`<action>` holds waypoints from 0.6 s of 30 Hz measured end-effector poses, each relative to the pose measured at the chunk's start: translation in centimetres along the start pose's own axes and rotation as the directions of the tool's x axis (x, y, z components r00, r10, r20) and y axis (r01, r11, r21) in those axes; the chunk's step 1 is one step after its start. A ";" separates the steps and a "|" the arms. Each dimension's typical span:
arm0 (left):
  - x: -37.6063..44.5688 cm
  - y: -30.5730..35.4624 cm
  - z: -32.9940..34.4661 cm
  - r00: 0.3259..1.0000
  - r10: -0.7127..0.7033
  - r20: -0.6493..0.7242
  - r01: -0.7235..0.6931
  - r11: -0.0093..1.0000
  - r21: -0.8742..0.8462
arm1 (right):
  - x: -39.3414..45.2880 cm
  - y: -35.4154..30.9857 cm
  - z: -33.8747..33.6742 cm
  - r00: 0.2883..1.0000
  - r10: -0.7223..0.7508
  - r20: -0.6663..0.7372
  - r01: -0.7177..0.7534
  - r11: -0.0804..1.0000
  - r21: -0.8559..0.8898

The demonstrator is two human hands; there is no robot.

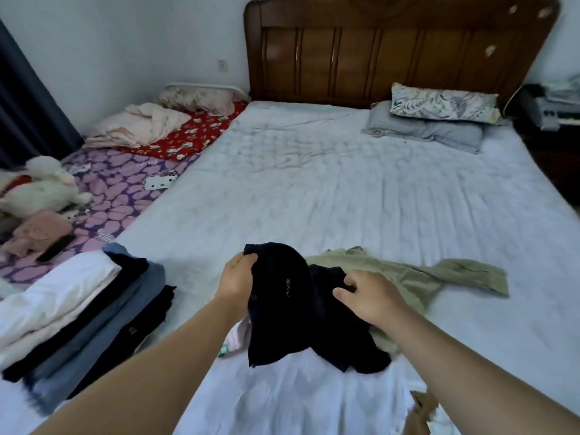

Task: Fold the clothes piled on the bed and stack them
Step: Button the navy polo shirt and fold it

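Gripping the black garment (282, 296), left hand (237, 277) lifts it; right hand (367, 296) pinches its lower fold

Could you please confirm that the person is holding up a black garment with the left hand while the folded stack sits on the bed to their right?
Not quite: the head view shows the folded stack on the bed to the person's left, not their right. The rest holds: the left hand has its grip on the black garment and holds it up.
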State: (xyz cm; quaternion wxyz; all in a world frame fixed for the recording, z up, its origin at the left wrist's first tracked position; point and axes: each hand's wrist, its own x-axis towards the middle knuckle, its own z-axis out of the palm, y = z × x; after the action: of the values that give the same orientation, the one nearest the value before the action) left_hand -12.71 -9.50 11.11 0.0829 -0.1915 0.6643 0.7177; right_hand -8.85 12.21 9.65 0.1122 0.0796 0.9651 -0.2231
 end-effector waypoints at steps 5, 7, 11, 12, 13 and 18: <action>-6.3 4.6 0.0 0.971 0.155 0.183 -0.156 0.988 -0.011 | -5.7 -2.1 -1.0 0.994 0.100 -0.049 -0.088 0.975 0.203; -9.1 6.2 -0.7 0.945 0.205 0.256 -0.203 0.979 -0.033 | -7.9 -3.2 -1.2 0.990 0.121 -0.072 -0.097 0.957 0.273; -14.8 8.5 -3.3 0.891 0.268 0.366 -0.248 0.964 -0.102 | -12.0 -5.7 -1.9 0.964 0.143 -0.226 -0.018 0.877 0.480; -16.0 8.7 -4.1 0.881 0.278 0.383 -0.253 0.961 -0.115 | -12.8 -6.2 -2.1 0.957 0.155 -0.245 -0.006 0.856 0.517; -17.3 8.8 -5.1 0.874 0.286 0.393 -0.261 0.958 -0.117 | -13.9 -6.9 -2.3 0.954 0.143 -0.264 0.018 0.851 0.525; -21.6 7.8 -10.4 0.896 0.284 0.341 -0.301 0.954 -0.002 | -18.7 -10.1 -2.1 0.933 0.080 -0.351 0.098 0.882 0.462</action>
State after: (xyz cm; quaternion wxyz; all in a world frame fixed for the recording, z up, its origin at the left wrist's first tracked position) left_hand 5.80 -17.59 26.15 0.0917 0.0384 0.6793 0.7271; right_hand 6.70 2.26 20.36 -0.0901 0.1393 0.8859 -0.4333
